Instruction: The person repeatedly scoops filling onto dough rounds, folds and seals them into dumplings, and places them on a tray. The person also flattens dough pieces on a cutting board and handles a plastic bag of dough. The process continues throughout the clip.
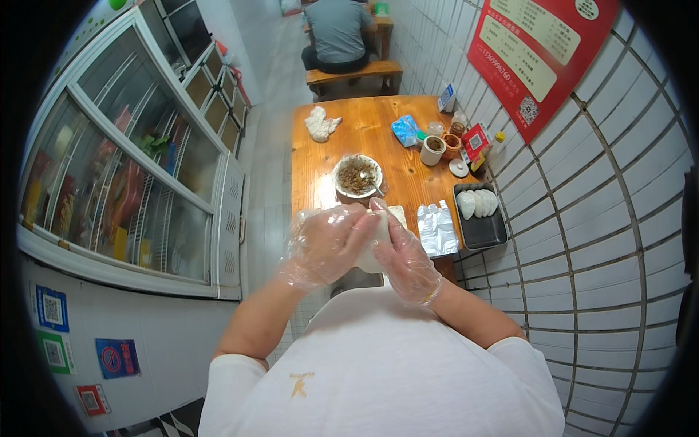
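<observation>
Both of my hands wear clear plastic gloves and meet just in front of the table's near edge. Between them is a white dough dumpling [373, 255], partly covered by my fingers. My left hand [324, 239] is closed on its left side. On the other side, my right hand [404, 253] grips it with the thumb and fingers pressed together near the top. Just beyond my fingertips stands a white bowl [337, 185] of brown minced filling [354, 175], with a spoon [370, 179] in it. White half-round dumplings [477, 203] lie in a black tray [482, 233] at the right.
The wooden table [313, 156] bears a crumpled white cloth [320, 124], a blue packet [405, 131], seasoning jars [432, 150] and silvery plastic bags [437, 229]. A tiled wall [575, 218] borders the right, a glass-door fridge [124, 160] the left. Another person [336, 33] sits on a bench ahead.
</observation>
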A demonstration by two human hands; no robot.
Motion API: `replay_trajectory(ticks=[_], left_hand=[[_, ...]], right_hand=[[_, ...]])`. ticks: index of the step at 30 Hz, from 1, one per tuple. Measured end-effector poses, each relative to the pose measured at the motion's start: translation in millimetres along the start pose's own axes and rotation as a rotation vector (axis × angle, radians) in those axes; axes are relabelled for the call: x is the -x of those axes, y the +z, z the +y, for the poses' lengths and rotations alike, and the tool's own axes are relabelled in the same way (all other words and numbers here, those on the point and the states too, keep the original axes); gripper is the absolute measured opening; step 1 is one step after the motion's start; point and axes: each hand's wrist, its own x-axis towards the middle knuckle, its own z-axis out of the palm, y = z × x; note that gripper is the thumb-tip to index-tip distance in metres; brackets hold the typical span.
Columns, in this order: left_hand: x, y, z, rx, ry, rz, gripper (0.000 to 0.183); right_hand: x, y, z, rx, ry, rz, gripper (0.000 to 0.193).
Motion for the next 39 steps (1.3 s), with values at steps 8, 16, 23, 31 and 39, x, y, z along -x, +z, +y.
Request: replay_trajectory(ticks=[8, 16, 23, 31, 39], left_hand=[[1.9, 3.6, -15.7, 0.245, -0.185, -0.062, 0.033], [-4.6, 13.1, -27.6, 0.373, -0.417, -0.217, 0.035], [-5.2, 15.2, -37.1, 0.432, -0.366, -0.033, 0.036], [15.9, 22.2, -27.1, 0.080, -0.087, 0.128, 0.024], [22.2, 31.7, -44.2, 0.393, -0.217, 0.234, 0.041]], right_hand=[[-0.2, -15.6, 1.7, 0.234, 0.030, -0.163, 0.073], [2.5, -18.9, 23.1, 0.275, 0.113, -0.264, 0.084], [8.5, -8.8, 30.6, 0.183, 0.000, -0.200, 0.083], [0.1, -12.5, 29.0, -0.007, 0.127, -0.115, 0.073], [-2.2, 1.4, 20.0, -0.640, 0.287, -0.008, 0.061]])
